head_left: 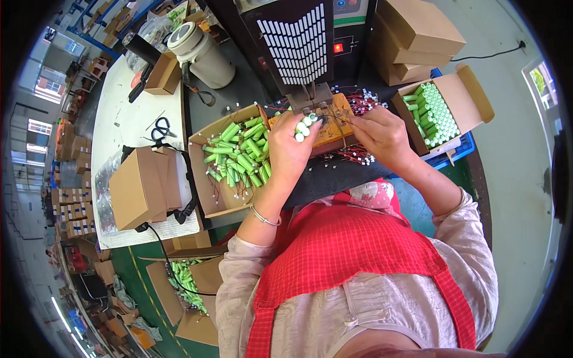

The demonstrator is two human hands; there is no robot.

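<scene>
Several green cylindrical battery cells [302,129] are gathered in my left hand [286,148], its fingers wrapped round them with the white ends showing. They sit just below the electrode head of a spot welding machine [309,95]. Close by on the right, my right hand [382,134] pinches a thin wire lead [346,121] over an orange block [341,136]. The exact tip of the wire by the cells is too small to make out. Bunches of red and black leads with white connectors [361,154] lie behind and in front of the block.
A cardboard box of wired green cells [197,179] stands left; an open box of upright cells [471,113] stands right in a blue crate [471,146]. Stacked cartons [418,36], a large mug [209,62], scissors [160,129] and a floor box [200,328] are around.
</scene>
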